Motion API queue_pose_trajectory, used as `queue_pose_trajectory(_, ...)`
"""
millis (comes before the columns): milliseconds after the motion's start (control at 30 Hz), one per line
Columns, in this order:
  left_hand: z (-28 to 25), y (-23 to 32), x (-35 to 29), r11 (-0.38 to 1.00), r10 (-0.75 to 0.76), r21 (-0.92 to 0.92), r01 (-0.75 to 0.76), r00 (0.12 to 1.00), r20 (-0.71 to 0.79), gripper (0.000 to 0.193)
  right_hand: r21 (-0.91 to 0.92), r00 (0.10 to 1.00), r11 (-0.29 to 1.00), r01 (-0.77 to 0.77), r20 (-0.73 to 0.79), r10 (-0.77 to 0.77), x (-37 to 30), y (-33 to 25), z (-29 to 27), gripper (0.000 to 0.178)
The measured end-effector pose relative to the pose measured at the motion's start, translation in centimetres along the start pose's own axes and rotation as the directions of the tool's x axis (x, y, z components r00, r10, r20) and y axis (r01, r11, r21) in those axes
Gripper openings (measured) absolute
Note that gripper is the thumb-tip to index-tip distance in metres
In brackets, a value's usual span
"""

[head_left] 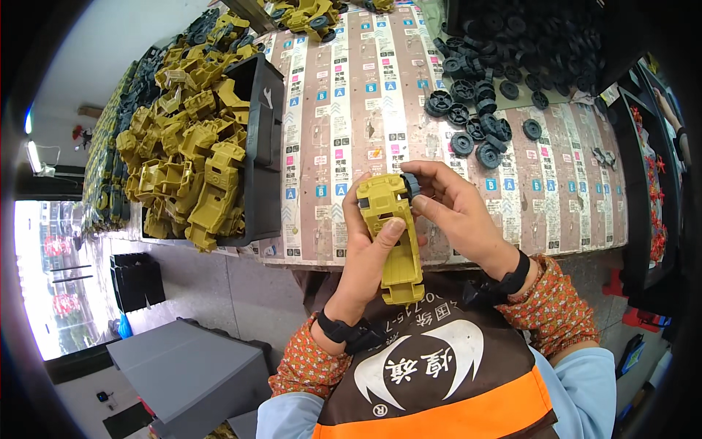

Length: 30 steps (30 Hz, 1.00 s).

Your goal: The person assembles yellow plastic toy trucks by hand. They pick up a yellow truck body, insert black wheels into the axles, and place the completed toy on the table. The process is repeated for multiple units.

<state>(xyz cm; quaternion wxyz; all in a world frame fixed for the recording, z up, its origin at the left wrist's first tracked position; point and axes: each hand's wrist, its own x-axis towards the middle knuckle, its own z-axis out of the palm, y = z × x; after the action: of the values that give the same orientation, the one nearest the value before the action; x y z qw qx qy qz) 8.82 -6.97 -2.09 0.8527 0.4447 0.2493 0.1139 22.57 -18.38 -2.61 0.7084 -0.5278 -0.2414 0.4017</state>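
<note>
Head view: a black bin [265,146] heaped with olive-yellow truck bodies [191,157] sits on the counter [351,110]. Left hand [369,256], fingers closed, grips a yellow toy truck body [395,234] above the counter's edge; right hand [457,208] pinches a black wheel [412,186] against it. Loose black wheels [475,124] lie beyond.

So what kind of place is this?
Probably a toy assembly workshop: a black bin heaped with yellow truck bodies, loose black wheels on the table, and hands fitting a wheel to one toy truck.
</note>
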Motion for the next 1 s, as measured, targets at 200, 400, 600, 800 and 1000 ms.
queue_pose_trajectory(200, 0.2, -0.1, 0.0, 0.999, 0.047, 0.018, -0.047, 0.999, 0.014, 0.077, 0.023, 1.0, 0.999, -0.028, 0.003, 0.028, -0.3, -0.1, -0.5, 0.041)
queue_pose_trajectory(400, 0.1, -0.5, 0.1, 0.973, 0.105, 0.201, -0.115, 0.993, 0.06, 0.082, -0.198, 0.993, 0.979, 0.05, -0.093, -0.07, -2.0, 0.9, 0.4, 0.041)
queue_pose_trajectory(600, -1.4, -2.0, 0.4, 0.873, 0.171, 0.434, -0.224, 0.973, 0.157, 0.084, -0.521, 0.956, 0.82, 0.237, -0.026, -0.293, -3.6, 0.5, 1.0, 0.056)
queue_pose_trajectory(800, -0.6, -0.9, 0.4, 0.855, 0.105, 0.482, -0.193, 0.974, 0.202, 0.083, -0.602, 0.964, 0.779, 0.176, -0.056, -0.262, -3.6, -0.2, 0.6, 0.052)
queue_pose_trajectory(1000, -1.2, -1.5, 0.9, 0.879, 0.027, 0.463, -0.109, 0.983, 0.181, 0.085, -0.841, 0.999, 0.541, 0.018, -0.01, -0.05, -2.1, -2.3, -0.6, 0.035)
